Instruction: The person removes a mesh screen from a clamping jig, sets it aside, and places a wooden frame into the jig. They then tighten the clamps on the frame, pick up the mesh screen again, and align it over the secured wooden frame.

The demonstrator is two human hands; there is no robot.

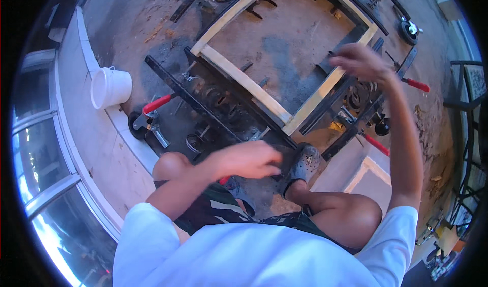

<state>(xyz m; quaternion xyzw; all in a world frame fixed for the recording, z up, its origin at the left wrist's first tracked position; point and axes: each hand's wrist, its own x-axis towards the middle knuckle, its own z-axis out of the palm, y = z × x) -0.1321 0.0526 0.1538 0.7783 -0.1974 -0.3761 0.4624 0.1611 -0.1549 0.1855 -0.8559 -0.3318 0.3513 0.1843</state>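
A pale wooden frame [244,86] lies across black metal bars ahead of me. My left hand [246,160] is over my lap, near the frame's close corner, with its fingers curled; whatever they hold, if anything, is hidden. My right hand [360,62] is raised at the frame's right side, above or against the wood. Motion smears its fingers, and I cannot tell whether they touch the rail. Just beside the fingertips shows a dark flat piece [325,65]. Red-handled clamps [157,104] sit on the bars around the frame.
A white bucket [112,87] stands on the ledge at the left, beside glazed windows [43,157]. A caster wheel [408,32] is at the far right. Black metal racks [467,104] line the right edge. A pale panel [368,172] lies near my right knee.
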